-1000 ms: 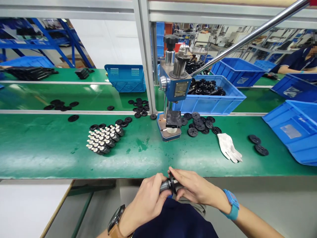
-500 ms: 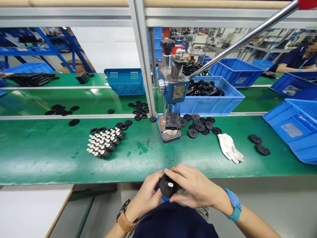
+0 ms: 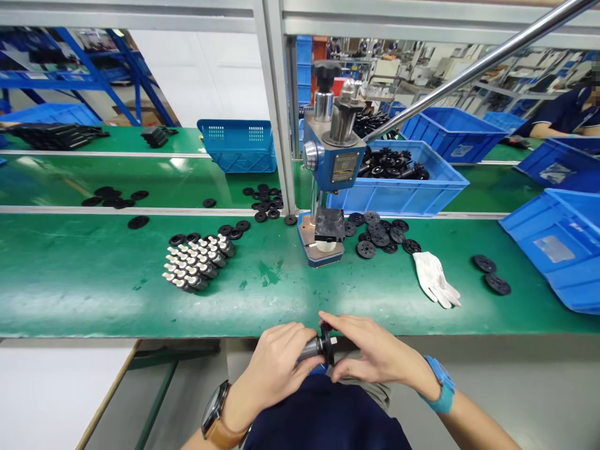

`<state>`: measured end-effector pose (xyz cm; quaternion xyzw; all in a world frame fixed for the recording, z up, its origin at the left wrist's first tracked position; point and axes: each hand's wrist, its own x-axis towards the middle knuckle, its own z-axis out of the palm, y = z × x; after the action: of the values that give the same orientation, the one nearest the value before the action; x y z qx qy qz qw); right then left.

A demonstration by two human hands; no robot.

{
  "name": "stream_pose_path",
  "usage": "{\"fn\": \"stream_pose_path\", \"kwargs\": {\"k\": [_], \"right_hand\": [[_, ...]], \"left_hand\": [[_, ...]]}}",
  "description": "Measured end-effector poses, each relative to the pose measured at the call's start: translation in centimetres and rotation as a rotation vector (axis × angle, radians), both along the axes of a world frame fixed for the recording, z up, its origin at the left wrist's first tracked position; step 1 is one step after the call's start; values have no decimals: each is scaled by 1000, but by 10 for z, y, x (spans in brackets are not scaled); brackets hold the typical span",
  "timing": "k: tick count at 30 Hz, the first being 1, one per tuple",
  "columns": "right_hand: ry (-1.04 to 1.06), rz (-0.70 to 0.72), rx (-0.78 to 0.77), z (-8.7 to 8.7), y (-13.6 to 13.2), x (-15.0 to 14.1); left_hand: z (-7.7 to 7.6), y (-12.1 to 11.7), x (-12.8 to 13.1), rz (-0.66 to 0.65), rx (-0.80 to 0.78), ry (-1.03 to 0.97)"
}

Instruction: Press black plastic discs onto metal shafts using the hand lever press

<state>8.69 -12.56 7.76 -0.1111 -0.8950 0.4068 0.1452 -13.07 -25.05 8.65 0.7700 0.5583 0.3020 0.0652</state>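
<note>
My left hand [image 3: 281,359] is closed around a dark grey cylinder [image 3: 310,349] just past the bench's near edge. A black disc [image 3: 327,345] sits across the cylinder's right end, and a small white tip sticks out through its middle. With fingers at the top of the disc's rim and the thumb near its bottom, my right hand [image 3: 368,350] grips the disc from the right. Standing on the bench to the left is a cluster of dark cylinders with white tips [image 3: 197,262]. Part of the held cylinder is hidden by my left fingers.
A blue lever press [image 3: 328,162] stands mid-bench, its long handle reaching up right. Several black discs [image 3: 379,234] lie beside it, with a white glove [image 3: 434,278] nearby. Blue bins [image 3: 403,194] hold black parts. Another person [image 3: 562,112] sits at far right.
The cylinder and disc have turned so the disc now shows edge-on, facing right. My left hand has come round the cylinder's side; my right hand stays at the disc.
</note>
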Motion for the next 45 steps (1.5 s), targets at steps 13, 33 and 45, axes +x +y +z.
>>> {"fn": "stream_pose_path", "kwargs": {"k": [13, 33, 45], "right_hand": [[78, 114, 319, 14, -9, 2], [44, 160, 642, 29, -7, -15], [-106, 58, 171, 0, -1, -41]], "left_hand": [[1, -12, 9, -68, -189, -8], [-21, -12, 0, 24, -390, -397], [-45, -19, -14, 197, -287, -491]]}}
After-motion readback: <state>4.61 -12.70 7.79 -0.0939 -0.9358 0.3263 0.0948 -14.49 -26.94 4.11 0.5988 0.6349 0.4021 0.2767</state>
